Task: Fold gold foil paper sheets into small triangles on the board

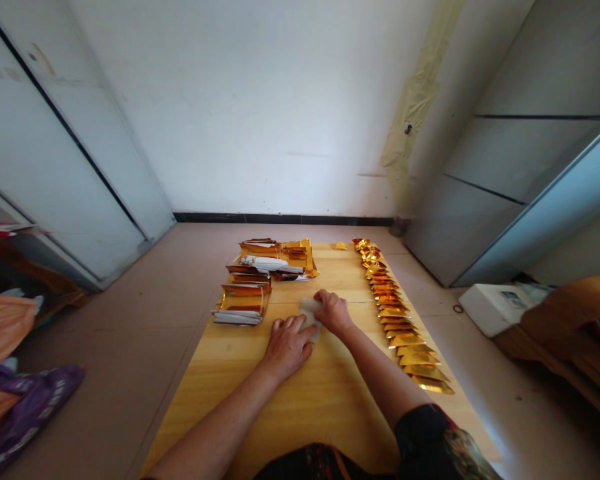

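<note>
A small white sheet of paper (pixel 310 313) lies on the wooden table (pixel 280 400), white side up. My left hand (pixel 287 345) lies flat on the table with its fingers spread, fingertips pressing the sheet's near edge. My right hand (pixel 333 311) rests on the sheet's right side, fingers curled and pinching the paper. Stacks of gold foil sheets (pixel 245 299) sit just left of the hands, and more stacks (pixel 280 259) lie behind. A long row of folded gold pieces (pixel 395 313) runs along the table's right edge.
One lone folded gold piece (pixel 341 246) sits at the table's far edge. A white box (pixel 497 308) stands on the floor at right beside wooden furniture (pixel 570 333). Orange and purple bags (pixel 15 387) lie at left. Grey cabinets flank the white wall.
</note>
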Tool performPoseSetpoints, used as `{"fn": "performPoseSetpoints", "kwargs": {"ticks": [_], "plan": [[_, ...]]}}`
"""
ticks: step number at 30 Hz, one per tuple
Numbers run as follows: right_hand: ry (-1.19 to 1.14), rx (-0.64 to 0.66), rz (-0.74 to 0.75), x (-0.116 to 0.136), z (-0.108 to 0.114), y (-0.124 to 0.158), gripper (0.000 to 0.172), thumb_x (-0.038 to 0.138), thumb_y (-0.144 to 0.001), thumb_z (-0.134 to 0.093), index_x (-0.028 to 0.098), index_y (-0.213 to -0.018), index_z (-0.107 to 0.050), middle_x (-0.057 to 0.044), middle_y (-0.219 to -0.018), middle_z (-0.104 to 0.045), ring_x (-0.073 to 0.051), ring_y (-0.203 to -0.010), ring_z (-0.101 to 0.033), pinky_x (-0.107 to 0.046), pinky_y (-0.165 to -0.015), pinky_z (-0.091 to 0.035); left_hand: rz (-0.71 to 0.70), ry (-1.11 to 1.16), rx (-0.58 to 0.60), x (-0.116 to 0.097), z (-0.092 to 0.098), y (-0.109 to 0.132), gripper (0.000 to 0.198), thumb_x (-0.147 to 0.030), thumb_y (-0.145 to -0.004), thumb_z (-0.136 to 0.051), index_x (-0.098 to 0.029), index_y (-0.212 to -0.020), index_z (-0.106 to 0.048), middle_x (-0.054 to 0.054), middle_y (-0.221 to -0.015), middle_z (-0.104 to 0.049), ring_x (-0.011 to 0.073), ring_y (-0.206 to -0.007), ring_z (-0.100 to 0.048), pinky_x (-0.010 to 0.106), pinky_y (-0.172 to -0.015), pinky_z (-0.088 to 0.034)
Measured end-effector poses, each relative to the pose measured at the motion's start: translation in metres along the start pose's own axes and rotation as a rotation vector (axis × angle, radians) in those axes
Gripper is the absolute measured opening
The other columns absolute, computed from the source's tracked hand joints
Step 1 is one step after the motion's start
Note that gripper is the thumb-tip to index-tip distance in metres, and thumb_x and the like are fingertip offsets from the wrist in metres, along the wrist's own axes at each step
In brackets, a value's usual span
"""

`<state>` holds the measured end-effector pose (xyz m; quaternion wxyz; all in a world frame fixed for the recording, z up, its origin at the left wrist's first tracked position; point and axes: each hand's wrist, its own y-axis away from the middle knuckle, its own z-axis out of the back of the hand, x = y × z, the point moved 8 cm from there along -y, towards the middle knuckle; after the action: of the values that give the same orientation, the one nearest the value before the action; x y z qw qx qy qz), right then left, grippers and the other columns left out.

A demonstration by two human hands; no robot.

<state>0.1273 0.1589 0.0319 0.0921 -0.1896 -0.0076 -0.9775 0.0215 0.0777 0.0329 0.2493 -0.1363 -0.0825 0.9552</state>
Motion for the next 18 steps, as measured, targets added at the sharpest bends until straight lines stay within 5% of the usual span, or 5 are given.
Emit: {"fn": "performPoseSetpoints", "kwargs": {"ticks": [9,13,18], "plan": [[0.059,0.049,0.113,0.002,-0.005,-0.007,0.034,0.017,-0.076,-0.057,0.024,-0.109,-0.057,-0.002,-0.102,-0.065,-0.017,-0.095,-0.056,-0.028,-0.08,-0.032,0.018,0.009,0.017,0.005,-0.005,-0.002,0.039,-0.034,-0.08,-0.058,-0.036,-0.119,-0.055,0.007,-0.13,-0.049,0.0258,-0.115,-0.044,0.044,-0.09,-0.034],[0.193,0.017,0.248,0.016,-0.005,0.002,0.018,0.017,-0.082,-0.052,0.023,-0.094,-0.064,-0.004,-0.094,-0.065,-0.019,-0.093,-0.052,-0.03,-0.079,-0.031,0.004,0.002,0.029,0.003,-0.004,-0.002,0.038,-0.035,-0.081,-0.057,-0.035,-0.119,-0.055,0.007,-0.13,-0.049,0.0257,-0.112,-0.045,0.044,-0.089,-0.034],[0.243,-0.026,0.364,0.03,-0.004,0.019,0.019,0.026,-0.089,-0.047,0.025,-0.093,-0.066,-0.006,-0.091,-0.061,-0.02,-0.093,-0.048,-0.031,-0.078,-0.03,-0.007,0.018,0.019,0.001,-0.002,-0.002,0.04,-0.031,-0.08,-0.056,-0.027,-0.119,-0.051,0.007,-0.123,-0.053,0.0243,-0.11,-0.046,0.042,-0.091,-0.036]]}}
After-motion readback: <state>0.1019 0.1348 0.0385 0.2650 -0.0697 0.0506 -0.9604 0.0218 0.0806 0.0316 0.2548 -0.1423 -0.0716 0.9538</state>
